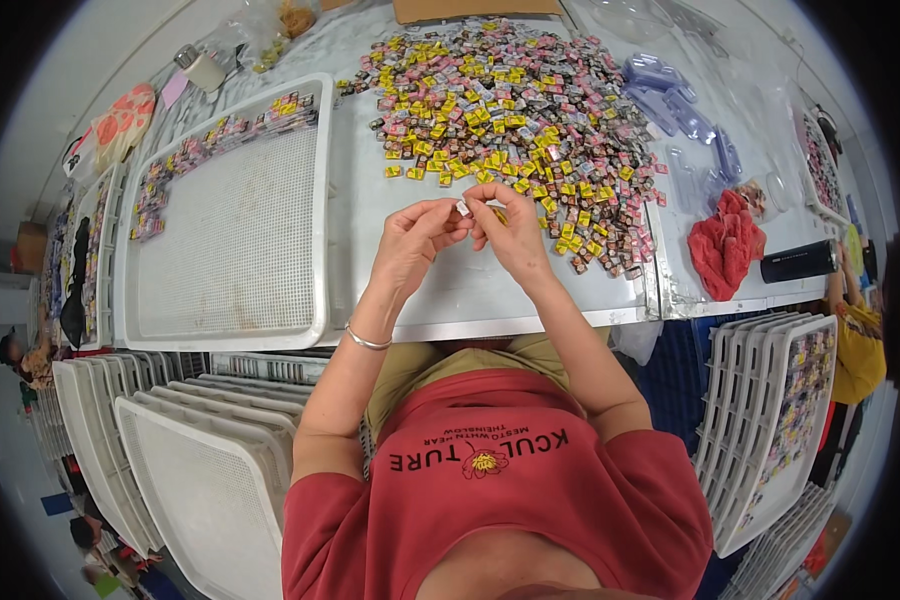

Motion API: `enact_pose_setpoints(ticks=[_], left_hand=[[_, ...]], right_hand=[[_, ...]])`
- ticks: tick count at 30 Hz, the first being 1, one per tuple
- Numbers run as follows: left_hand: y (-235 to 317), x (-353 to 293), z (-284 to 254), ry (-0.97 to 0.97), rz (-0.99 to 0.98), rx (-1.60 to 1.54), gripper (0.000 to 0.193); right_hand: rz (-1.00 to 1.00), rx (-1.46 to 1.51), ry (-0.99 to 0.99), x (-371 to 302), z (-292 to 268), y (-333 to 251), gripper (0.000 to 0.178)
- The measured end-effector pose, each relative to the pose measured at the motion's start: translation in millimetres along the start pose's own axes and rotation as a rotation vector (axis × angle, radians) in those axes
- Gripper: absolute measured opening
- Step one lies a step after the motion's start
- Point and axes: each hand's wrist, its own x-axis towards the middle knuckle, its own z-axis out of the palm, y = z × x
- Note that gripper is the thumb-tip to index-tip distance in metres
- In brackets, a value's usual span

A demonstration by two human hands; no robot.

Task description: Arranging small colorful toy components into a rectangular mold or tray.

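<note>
Above the front part of the table, my left hand and my right hand meet with fingertips together. Between them is a small whitish block-shaped piece, pinched by the fingers of both hands. Its details are too small to make out. Just beyond my hands spreads a wide heap of small square pieces in yellow, pink, black, brown and grey. To the left lies a white mesh tray, with rows of similar pieces along its far and left sides.
A red cloth and a dark cylinder lie at the right. Behind them are purple-blue plastic parts. Stacked white trays stand below the table at left, more trays at right. A white bottle stands far left.
</note>
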Motion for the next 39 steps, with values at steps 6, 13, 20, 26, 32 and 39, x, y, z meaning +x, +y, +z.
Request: enact_pose_setpoints(ticks=[6,13,20,26,32,39], left_hand=[[-4.5,4.2,-3.1,0.019,0.030,0.062,0.018],[-8.6,1.6,-14.1,-0.024,0.031,0.026,0.019],[-12.0,-0.2,-32.0,0.004,0.095,0.175,0.019],[-19.7,-31.1,-56.0,0.200,0.573,1.132,0.016],[-45.8,-44.8,-56.7,0.053,0.743,1.499,0.025],[-56.8,-41.5,-56.5,0.136,0.703,1.386,0.022]], right_hand=[[-0.056,-0.070,0.008,0.2,2.5,-1.0,0.014],[0.239,0.270,-0.150,6.5,-7.5,-0.8,0.016],[0.320,0.349,-0.160,9.6,-3.0,1.2,0.015],[-0.070,-0.400,-0.199,19.6,-10.0,27.5,0.011],[-0.313,-0.911,-0.324,13.2,6.0,52.5,0.010],[-0.194,-0.709,-0.329,19.1,9.0,67.9,0.006]])
